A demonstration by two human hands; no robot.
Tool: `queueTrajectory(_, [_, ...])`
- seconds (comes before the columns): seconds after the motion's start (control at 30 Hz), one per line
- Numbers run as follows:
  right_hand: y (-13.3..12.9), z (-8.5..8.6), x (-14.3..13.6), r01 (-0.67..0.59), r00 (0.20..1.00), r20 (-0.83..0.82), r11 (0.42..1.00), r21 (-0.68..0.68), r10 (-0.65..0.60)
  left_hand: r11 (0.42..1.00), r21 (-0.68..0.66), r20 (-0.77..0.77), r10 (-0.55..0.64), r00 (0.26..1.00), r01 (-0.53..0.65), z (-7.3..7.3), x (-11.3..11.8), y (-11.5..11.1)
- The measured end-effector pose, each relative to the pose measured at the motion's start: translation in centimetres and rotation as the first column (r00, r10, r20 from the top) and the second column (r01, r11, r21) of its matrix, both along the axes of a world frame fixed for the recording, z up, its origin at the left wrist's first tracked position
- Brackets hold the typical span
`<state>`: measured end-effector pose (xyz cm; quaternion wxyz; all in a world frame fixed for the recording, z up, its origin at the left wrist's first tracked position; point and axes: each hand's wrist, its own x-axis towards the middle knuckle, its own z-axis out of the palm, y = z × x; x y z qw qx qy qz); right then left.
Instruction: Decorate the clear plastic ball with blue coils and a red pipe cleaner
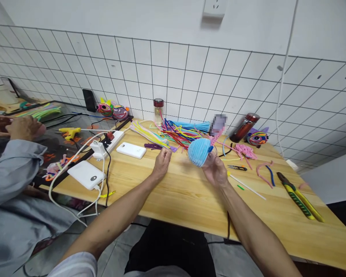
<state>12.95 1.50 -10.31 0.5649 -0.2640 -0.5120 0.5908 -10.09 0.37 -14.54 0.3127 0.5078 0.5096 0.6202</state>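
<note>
A ball wrapped in light blue pipe cleaner (200, 152) rests in my right hand (216, 171), whose fingers are wrapped round its right side. Dark blue and twisted pink pipe cleaner (217, 137) sticks up from the ball. My left hand (162, 163) is closed at the near end of a loose bundle of pipe cleaners (178, 132). What its fingers hold, if anything, is hidden. Beside that hand lie a purple bundle (152, 146) and a white power bank (131, 150). Small snips (237, 167) lie to the right of my right hand.
Pliers (295, 198) with green-yellow handles lie at the right. Behind stand a dark red flask (245, 127), a glass bottle (158, 111) and a colourful figure (257, 137). Cables, a power strip (112, 144) and a yellow glue gun (70, 133) lie left, near a co-worker's hands (24, 127).
</note>
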Motion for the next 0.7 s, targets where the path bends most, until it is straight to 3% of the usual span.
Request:
queueTrajectory(0.27, [-0.2, 0.1, 0.0, 0.011, 0.999, 0.039, 0.999, -0.032, -0.009, 0.994, -0.037, -0.046, -0.105, 0.993, 0.104, -0.1, 1.1, -0.2])
queueTrajectory(0.47, [-0.3, -0.3, -0.3, 0.022, 1.0, -0.017, 1.0, -0.01, -0.022, 0.998, 0.023, -0.061, -0.065, 0.996, 0.066, 0.3, 1.5, -0.5])
queueTrajectory(0.63, [-0.2, -0.7, -0.2, -0.006, 0.999, -0.044, 0.999, 0.034, 0.008, 0.977, 0.209, -0.046, 0.065, 0.997, -0.054, 2.9, 0.8, -1.4])
queueTrajectory(0.7, [-0.2, -0.8, -0.2, -0.017, 0.999, -0.037, 0.999, 0.046, 0.019, 0.91, 0.408, -0.131, 0.14, 0.981, -0.075, 4.7, 0.5, -2.3])
